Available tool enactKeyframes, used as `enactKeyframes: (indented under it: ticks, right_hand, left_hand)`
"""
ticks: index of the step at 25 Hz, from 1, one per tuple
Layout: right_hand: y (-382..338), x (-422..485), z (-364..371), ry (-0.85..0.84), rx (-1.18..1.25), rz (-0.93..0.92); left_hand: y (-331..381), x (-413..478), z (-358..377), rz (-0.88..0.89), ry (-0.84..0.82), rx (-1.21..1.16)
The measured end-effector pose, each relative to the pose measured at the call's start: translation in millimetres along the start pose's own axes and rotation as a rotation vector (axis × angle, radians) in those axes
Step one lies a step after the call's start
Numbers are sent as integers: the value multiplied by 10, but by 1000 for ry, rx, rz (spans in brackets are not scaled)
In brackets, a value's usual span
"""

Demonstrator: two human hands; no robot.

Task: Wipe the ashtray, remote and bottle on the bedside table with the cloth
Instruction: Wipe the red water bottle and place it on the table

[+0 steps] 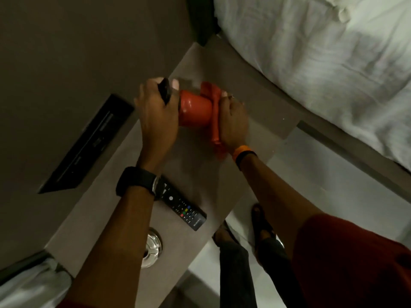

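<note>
My left hand (pixel 155 112) grips the red bottle (pixel 195 110) by its dark top end and holds it sideways above the bedside table (pixel 255 112). My right hand (pixel 232 121) presses a red cloth (pixel 214 121) against the bottle's other end. The black remote (pixel 184 207) lies flat on the table under my left wrist. The clear glass ashtray (pixel 152 250) sits near the table's front left, partly hidden by my left forearm.
A white bed (pixel 322 63) runs along the right side. A dark switch panel (pixel 89 145) is set in the wall to the left. My feet (pixel 260 223) stand on the pale floor by the table's front edge. White bedding shows at the bottom left corner.
</note>
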State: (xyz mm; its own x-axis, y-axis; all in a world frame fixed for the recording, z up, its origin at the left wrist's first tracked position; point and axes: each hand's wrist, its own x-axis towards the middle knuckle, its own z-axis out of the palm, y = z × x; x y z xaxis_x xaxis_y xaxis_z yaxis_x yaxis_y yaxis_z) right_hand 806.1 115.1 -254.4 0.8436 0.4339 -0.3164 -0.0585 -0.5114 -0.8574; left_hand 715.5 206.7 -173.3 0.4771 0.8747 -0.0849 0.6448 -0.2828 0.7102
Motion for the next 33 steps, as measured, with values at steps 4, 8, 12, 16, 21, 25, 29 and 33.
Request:
enactKeyframes:
  ticks: [4, 8, 12, 16, 21, 25, 29, 33]
  right_hand:
    - [-86, -35, 115, 41, 103, 58]
    - [-298, -415, 382, 53, 115, -450]
    - [-124, -81, 181, 66, -225, -503]
    - [-54, 87, 74, 57, -331, -375]
    - [108, 439, -475, 26, -199, 139]
    - [-109, -39, -257, 37, -106, -134]
    - [-10, -495, -214, 1, 140, -435]
    - [308, 18, -462, 37, -101, -122]
  left_hand:
    - [-24, 168, -104, -175, -241, -135]
    - [27, 170, -8, -107, -192, -206]
    - [-361, -5, -42, -79, -318, -301]
    - [-490, -268, -27, 107, -301, -295]
    - [-360, -265, 14, 444, -317, -11]
    - [-203, -303, 0, 651, -357, 96]
    - [-209, -419, 51, 746, -333, 129]
    - [-360, -510, -7, 882, -312, 206]
